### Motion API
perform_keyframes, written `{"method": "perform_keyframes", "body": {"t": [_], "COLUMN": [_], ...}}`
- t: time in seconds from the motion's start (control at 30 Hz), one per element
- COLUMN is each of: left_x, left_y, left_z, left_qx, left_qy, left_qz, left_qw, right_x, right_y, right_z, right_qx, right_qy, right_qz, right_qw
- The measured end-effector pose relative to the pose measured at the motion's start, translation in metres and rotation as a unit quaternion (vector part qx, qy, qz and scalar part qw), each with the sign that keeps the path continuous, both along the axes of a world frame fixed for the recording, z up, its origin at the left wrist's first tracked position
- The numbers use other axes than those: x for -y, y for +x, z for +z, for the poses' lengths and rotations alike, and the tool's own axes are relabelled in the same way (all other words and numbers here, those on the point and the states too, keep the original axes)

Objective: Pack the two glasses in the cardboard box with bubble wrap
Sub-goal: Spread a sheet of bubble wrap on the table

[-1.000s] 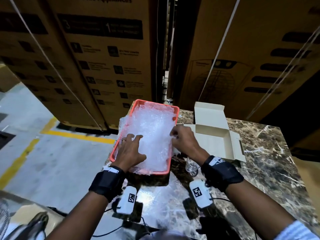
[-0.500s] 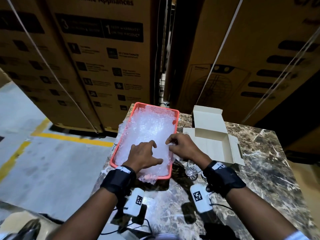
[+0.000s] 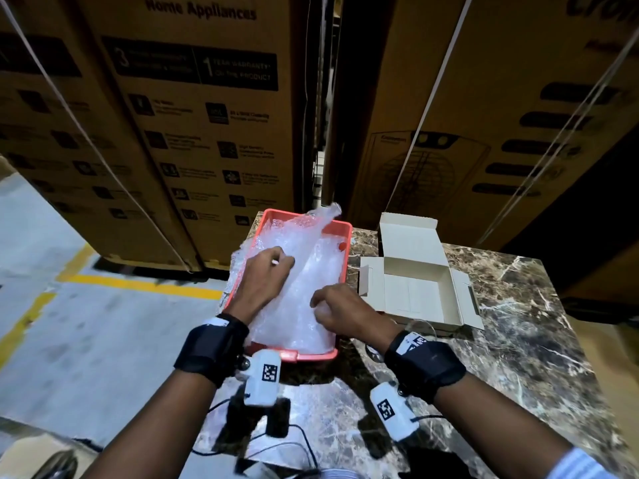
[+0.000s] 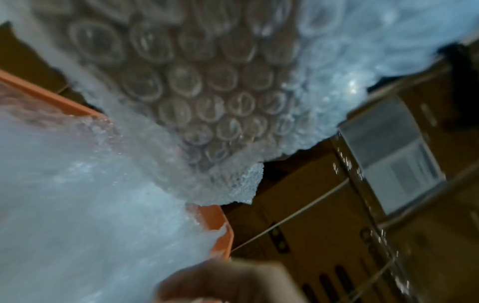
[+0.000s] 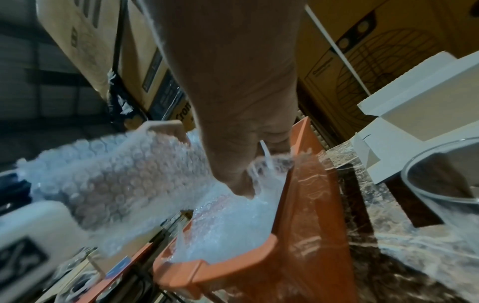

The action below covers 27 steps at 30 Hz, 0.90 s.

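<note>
From my remote station I take the orange tray [image 3: 342, 233] as reference. It sits at the left edge of the marble surface [image 3: 518, 357] and is filled with bubble wrap [image 3: 304, 305]. One sheet is raised out of it, its far corner standing above the tray's far rim. The left hand [image 3: 264, 281] is over the tray's left half, fingers curled and pinching that raised sheet; the left wrist view confirms the sheet hanging up close [image 4: 207, 92], though the frame is blurred and only a knuckle shows at the bottom edge. The right hand [image 3: 340, 312] is at the tray's near right side, fingers bent down into the wrap; in the right wrist view the fingertips [image 5: 241, 184] are buried in the plastic [image 5: 225, 225], and they appear to pinch it.

The cardboard box [image 3: 415, 288] stands open just to the right of the tray, lid flap up, interior showing only bare card. One glass [image 5: 440, 174] is partly visible, right of the tray and near of the box, cut off by the frame edge in the right wrist view; in the head view it is mostly hidden behind the right wrist. I cannot locate the second glass. Large brown cartons [image 3: 207, 115] rise beyond the tray.
</note>
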State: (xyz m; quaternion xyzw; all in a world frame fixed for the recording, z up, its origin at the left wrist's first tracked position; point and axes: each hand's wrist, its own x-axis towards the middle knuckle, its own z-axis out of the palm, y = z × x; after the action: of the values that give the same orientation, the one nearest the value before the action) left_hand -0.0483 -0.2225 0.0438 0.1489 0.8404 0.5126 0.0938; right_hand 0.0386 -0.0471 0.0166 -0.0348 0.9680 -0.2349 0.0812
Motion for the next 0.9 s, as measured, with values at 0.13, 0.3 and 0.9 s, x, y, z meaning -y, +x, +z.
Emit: {"method": "perform_keyframes", "body": {"t": [0.13, 0.3, 0.9], "left_x": [0.008, 0.024, -0.059], "left_y": [-0.022, -0.021, 0.036], "left_z": [0.023, 0.029, 0.024], "left_qx": [0.139, 0.006, 0.074], "left_qy": [0.162, 0.200, 0.325], "left_qz": [-0.047, -0.040, -0.127], "left_qw": [0.976, 0.979, 0.934], "right_x": [0.006, -0.008, -0.064], "right_y": [0.000, -0.004, 0.061], "right_z": [0.000, 0.031, 0.081], "right_qx": [-0.041, -0.187, -0.129], "right_qy": [0.019, -0.093, -0.576], "right_qz": [0.011, -0.141, -0.365], "right_qw": [0.999, 0.968, 0.720]}}
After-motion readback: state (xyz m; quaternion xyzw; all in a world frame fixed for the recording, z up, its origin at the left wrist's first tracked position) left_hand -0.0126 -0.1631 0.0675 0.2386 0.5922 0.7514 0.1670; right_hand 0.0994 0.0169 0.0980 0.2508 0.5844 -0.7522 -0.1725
